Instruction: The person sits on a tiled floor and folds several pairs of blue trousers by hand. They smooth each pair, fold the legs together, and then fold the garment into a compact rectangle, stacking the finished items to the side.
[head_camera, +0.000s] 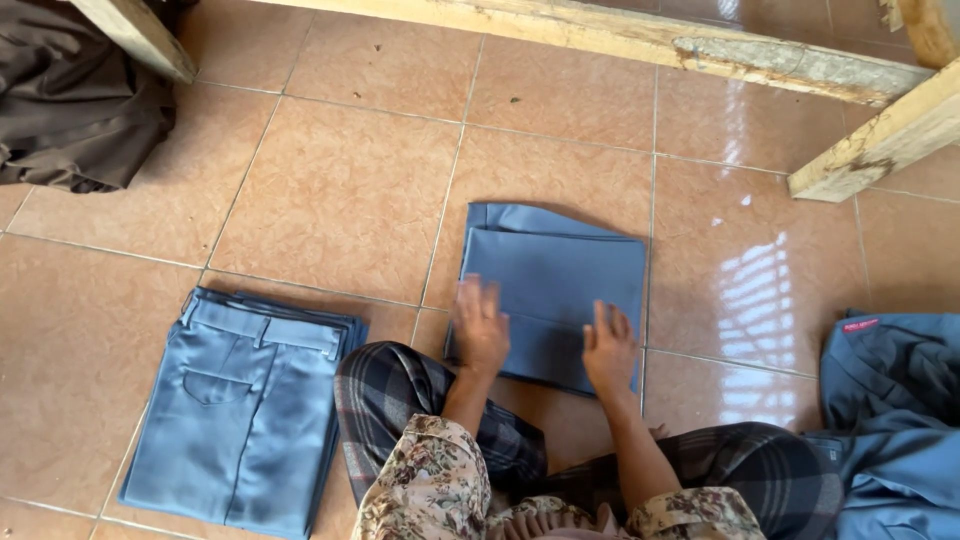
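I am watching both hands pressing flat on a folded blue-grey garment lying on the tiled floor just ahead of the crossed knees. Left hand is resting palm-down near the fold's near-left corner, fingers spread and slightly blurred; right hand is lying palm-down at the near edge, just beside it. Neither grip is closing on anything: both are open, only touching cloth. Judgement: the fabric is looking light, soft and limp, smooth-surfaced, likely sliding easily on glossy tile; best held at the stacked folded edges with both hands supporting. A finished folded trouser stack is lying to the left; unfolded blue cloth is waiting on the right.
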